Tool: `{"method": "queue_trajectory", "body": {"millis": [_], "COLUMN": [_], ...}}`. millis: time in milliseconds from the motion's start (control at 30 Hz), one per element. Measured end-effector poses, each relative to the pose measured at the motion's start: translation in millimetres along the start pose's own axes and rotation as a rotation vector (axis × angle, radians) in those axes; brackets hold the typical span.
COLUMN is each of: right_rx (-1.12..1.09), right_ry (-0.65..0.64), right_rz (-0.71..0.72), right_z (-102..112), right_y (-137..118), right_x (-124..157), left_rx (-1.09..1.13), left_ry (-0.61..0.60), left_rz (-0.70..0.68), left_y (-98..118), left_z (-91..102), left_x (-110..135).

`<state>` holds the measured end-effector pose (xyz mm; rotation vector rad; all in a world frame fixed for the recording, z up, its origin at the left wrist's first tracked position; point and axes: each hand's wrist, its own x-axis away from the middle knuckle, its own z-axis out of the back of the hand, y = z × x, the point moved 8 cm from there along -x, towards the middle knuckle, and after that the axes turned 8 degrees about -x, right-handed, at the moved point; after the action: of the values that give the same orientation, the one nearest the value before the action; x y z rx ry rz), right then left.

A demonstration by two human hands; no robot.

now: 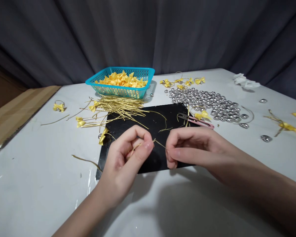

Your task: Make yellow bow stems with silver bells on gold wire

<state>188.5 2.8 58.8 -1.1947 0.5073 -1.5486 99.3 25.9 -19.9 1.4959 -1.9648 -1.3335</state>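
My left hand (128,154) and my right hand (187,146) hover close together over a black mat (148,125). Both are pinched on one thin gold cord (159,143) that runs between their fingertips. The left fingers curl round a loop of that cord. Behind the mat lies a bundle of gold cords (118,105). A turquoise basket (143,73) with yellow bows in it stands further back. A pile of small silver bells (204,102) lies to the right.
Pink-handled snips (197,121) lie on the mat's right edge. Loose yellow bows (80,122) and finished bow pieces (292,126) are scattered on the white table (39,184). A dark curtain hangs behind. Cardboard (17,108) lies at the left.
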Motion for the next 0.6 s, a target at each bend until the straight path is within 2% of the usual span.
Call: {"method": "queue_trajectory", "body": {"millis": [600], "right_rx": [-0.016], "right_ry": [0.011], "right_rz": [-0.032], "right_z": [-0.5], "right_y": [1.8], "right_x": [0.3], "left_rx": [0.000], "left_ry": [0.019], "left_rz": [-0.010], "left_y": [1.7], "left_z": [-0.5], "left_x": [-1.5]}}
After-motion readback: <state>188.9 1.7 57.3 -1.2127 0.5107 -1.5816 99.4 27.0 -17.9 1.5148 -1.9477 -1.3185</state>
